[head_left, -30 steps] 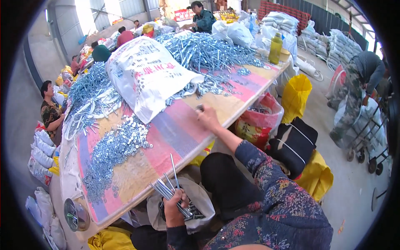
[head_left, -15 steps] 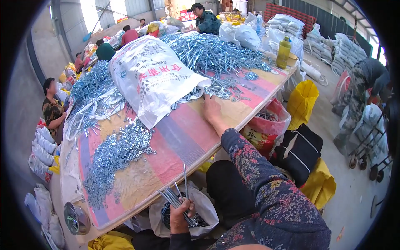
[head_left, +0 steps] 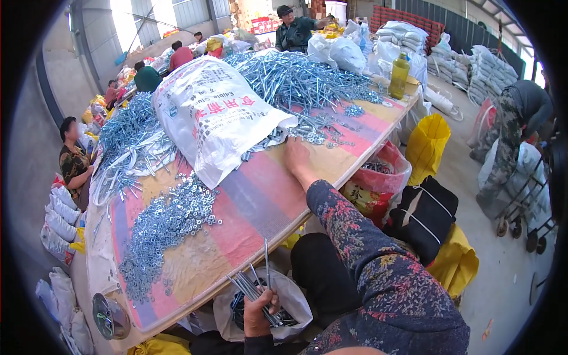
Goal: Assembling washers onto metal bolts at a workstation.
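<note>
My left hand point(head_left: 257, 313) is closed around a bunch of long metal bolts point(head_left: 247, 285), in front of the table's near edge. A white sack point(head_left: 223, 313) with dark contents stands open just beneath it. My right arm reaches over the tabletop, and my right hand point(head_left: 297, 157) rests by the pile of small metal washers and nuts point(head_left: 307, 131), close to the corner of a printed white woven bag point(head_left: 222, 118). Its fingertips point away from me and are partly hidden, so their grip does not show. A second heap of small nuts and washers point(head_left: 171, 213) lies on the table's left part.
Large heaps of long bolts point(head_left: 307, 77) cover the table's far side. A yellow-green bottle point(head_left: 399, 77) stands at the far right corner, a clear round container point(head_left: 110, 316) at the near left. Beside the table are a red-and-white sack point(head_left: 378, 183), yellow sacks point(head_left: 427, 148) and other people.
My right hand has shifted slightly, still beside the washer pile. My left hand keeps its hold on the bolts. The person across the table has straightened and stretched out an arm.
</note>
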Available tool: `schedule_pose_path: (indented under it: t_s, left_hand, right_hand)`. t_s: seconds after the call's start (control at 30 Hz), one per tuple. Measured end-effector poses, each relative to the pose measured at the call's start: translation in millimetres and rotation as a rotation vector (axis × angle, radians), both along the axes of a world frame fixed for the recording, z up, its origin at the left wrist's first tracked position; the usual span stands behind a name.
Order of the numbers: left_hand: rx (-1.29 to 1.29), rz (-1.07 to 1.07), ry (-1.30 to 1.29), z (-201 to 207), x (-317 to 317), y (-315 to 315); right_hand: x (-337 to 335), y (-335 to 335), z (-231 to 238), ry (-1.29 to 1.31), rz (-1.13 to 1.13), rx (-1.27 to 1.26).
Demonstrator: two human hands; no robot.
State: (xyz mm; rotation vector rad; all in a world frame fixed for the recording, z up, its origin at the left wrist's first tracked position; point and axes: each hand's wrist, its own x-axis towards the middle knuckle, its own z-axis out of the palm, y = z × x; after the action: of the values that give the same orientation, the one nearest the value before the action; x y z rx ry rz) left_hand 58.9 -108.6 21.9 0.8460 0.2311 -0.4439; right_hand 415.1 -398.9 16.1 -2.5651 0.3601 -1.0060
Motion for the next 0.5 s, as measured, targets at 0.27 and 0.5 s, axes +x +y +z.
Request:
schedule_pose_path:
  t_s: [0.27,0.5]
  left_hand:
    - [-0.128,-0.067,0.003,-7.7,1.3,5.4]
    - [-0.145,-0.056,0.019,-15.4,1.9,3.7]
  right_hand:
    - [2.1,-1.7,-3.0,-0.022,0.004,0.046]
    - [10.4,-5.0,-9.4,-0.040,-0.070,0.051]
